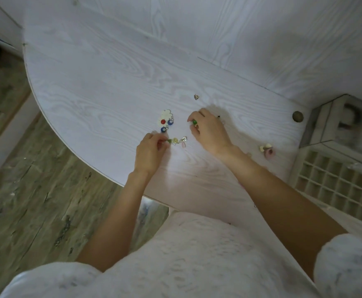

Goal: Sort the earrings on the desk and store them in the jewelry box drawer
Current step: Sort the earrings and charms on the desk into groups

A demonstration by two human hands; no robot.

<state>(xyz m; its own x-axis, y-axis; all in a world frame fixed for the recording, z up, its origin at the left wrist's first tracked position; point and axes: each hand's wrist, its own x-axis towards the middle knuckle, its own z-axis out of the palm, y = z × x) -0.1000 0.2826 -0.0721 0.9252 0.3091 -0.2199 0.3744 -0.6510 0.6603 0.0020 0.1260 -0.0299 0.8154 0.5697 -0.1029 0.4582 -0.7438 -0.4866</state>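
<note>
On the pale wood-grain desk (102, 82) both bare hands work among scattered earrings; the left hand (148, 152) lies near the desk's curved front edge, its fingers curled, and thumb and forefinger pinch a small green earring (168, 140) at its left end; just to the right of that pinch, touching or nearly touching it, lies a little cluster: a yellowish piece (175, 140), a silvery one (184, 138) and a pale pink one (183, 144); whether the left fingers reach any of these cannot be told. The right hand (210, 131) rests further back and to the right, knuckles up, fingers bent down onto the desk; a bright green earring (194, 122) sits clasped between its fingertips, at the hand's left edge, so the thing lies inside the grasp rather than beside it. Between and behind the two hands, apart from both, lies a white flower-shaped earring (166, 115) with a red centre (163, 121), with two blue round pieces (170, 122) close against its near side. A small lone metallic earring (196, 96) lies further back, well clear of the right hand. To the right of the right wrist sit a cream piece (266, 146) and a pink ring-shaped piece (270, 153), touching one another. At the far right stands the jewelry box (334, 123), blurred; its drawer (334, 183), a grid of small compartments, lies pulled out toward the person; what the compartments hold cannot be made out.
</note>
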